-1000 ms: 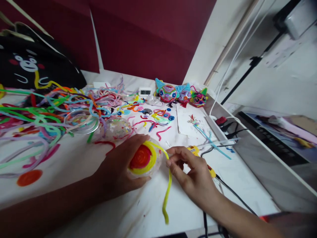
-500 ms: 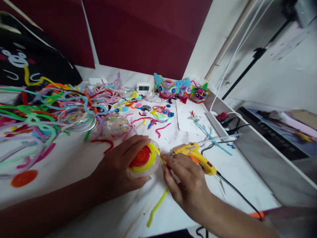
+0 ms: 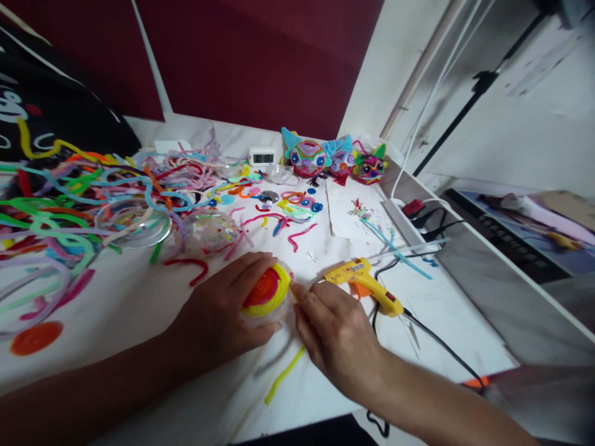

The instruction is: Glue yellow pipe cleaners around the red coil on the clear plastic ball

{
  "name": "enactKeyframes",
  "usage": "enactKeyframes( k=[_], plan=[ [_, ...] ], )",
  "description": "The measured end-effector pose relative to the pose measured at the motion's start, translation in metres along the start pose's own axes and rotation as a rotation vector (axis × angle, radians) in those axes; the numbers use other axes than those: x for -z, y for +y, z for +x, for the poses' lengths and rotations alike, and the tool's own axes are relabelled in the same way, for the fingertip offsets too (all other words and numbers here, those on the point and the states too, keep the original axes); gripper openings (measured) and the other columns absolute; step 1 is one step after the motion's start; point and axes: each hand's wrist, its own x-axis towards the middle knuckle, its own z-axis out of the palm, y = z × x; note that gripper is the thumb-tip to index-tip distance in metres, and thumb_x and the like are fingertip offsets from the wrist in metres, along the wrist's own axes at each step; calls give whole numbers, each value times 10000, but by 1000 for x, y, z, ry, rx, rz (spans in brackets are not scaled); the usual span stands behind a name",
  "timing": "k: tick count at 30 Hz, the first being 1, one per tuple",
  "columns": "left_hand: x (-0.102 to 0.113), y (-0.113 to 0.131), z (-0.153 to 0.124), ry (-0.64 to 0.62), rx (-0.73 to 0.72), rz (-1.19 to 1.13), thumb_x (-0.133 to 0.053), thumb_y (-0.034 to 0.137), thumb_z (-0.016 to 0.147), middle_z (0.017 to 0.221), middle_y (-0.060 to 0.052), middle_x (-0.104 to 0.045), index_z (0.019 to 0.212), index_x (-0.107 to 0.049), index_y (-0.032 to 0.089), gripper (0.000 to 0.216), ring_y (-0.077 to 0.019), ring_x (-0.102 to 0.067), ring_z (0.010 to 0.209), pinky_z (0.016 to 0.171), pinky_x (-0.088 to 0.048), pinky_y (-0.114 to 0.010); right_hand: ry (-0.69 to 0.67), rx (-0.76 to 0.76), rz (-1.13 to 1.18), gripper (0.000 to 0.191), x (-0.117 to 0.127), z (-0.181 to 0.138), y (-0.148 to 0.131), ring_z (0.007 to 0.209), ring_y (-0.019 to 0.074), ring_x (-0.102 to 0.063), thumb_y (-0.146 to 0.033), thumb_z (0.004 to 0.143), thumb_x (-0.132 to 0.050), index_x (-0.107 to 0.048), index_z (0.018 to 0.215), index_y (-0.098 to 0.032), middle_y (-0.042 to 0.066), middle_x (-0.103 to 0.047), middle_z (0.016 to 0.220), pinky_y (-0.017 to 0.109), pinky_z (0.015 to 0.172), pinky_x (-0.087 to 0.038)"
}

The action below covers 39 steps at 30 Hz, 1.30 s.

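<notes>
My left hand (image 3: 232,303) is wrapped round a clear plastic ball (image 3: 260,319), its fingers over the top and the thumb below. On the ball's face sits an orange-red coil (image 3: 263,287) ringed with pink, and yellow pipe cleaner runs round that. My right hand (image 3: 332,328) pinches the yellow pipe cleaner (image 3: 284,375) close to the ball's right edge; its loose tail hangs out below the fingers. Just beyond the right hand lies a yellow hot glue gun (image 3: 367,282) on its side, its nozzle tip partly behind the knuckles.
A tangle of coloured pipe cleaners (image 3: 106,186) covers the left side, near clear round lids (image 3: 134,224). An orange disc (image 3: 37,338) lies at left. Finished animal heads (image 3: 307,159) and a small digital clock (image 3: 263,157) stand at the back. A power strip (image 3: 404,223) lines the right edge.
The yellow pipe cleaner lies further round the coil's right side. My right hand has shifted slightly left and its tail has drawn up. The whole view has moved a little.
</notes>
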Motion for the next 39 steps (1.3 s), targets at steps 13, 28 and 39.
enactKeyframes(
  k=[13, 28, 39],
  plan=[
    [-5, 1, -3, -33, 44, 27, -740, 285, 796, 1541, -110, -784, 1625, -564, 255, 849, -341, -794, 1377, 1243, -669, -444, -60, -57, 37, 343, -7, 1, -1, 680, 261, -731, -65, 1106, -499, -840, 1065, -50, 127, -777, 797, 350, 633, -603],
    [-13, 6, -5, 55, 28, 76, -770, 380, 883, 1538, -141, -790, 1627, -544, 246, 789, -375, -806, 1364, 1214, -692, -492, -88, -131, 25, 284, -10, 3, -12, 630, 221, -659, -34, 1000, -547, -827, 963, -69, 103, -736, 748, 322, 585, -501],
    [-6, -1, -7, -86, 171, -155, -865, 434, 847, 1733, -127, -673, 1801, -391, 299, 1073, -386, -738, 1497, 1268, -635, -513, -34, -93, -65, 260, -19, -7, -15, 675, 264, -790, -67, 1062, -521, -774, 1102, -106, 97, -786, 807, 347, 617, -628]
  ],
)
